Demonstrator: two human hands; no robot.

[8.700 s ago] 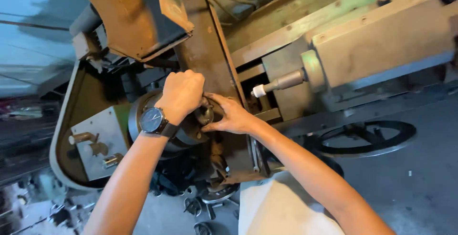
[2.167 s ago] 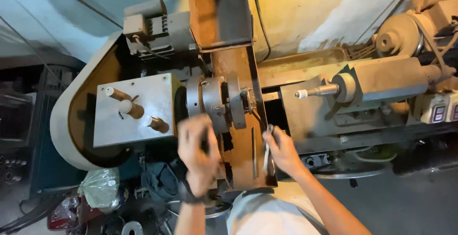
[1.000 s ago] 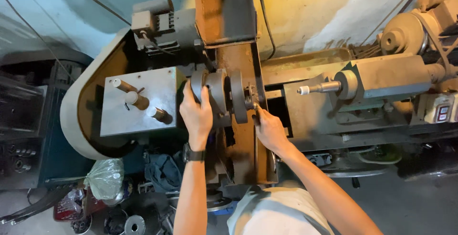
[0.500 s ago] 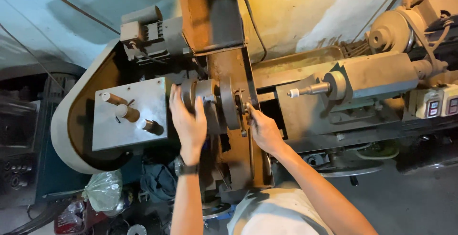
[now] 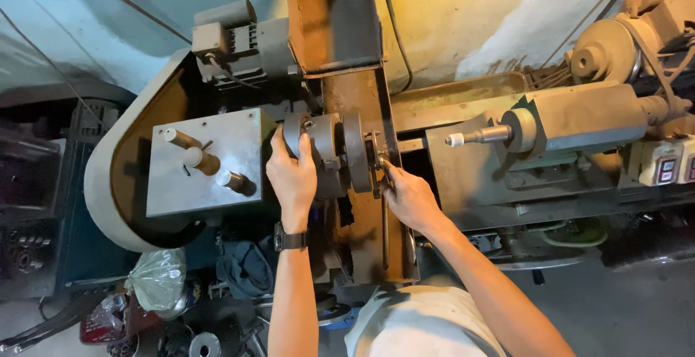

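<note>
Lathe chuck (image 5: 326, 150) under gripping left hand (image 5: 292, 176), right hand (image 5: 405, 196) fingers curled at its front face.

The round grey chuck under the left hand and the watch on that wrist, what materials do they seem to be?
Round grey chuck: likely bare steel, dull machined sheen. Dark wristwatch: black matte strap, rubber or plastic, unclear. Left hand rests on the chuck.

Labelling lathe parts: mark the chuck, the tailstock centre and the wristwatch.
chuck (image 5: 326, 147), head view, grey cylindrical side.
tailstock centre (image 5: 478, 137), head view, middle of the shaft.
wristwatch (image 5: 289, 240), head view, dark band on the left wrist.
</note>
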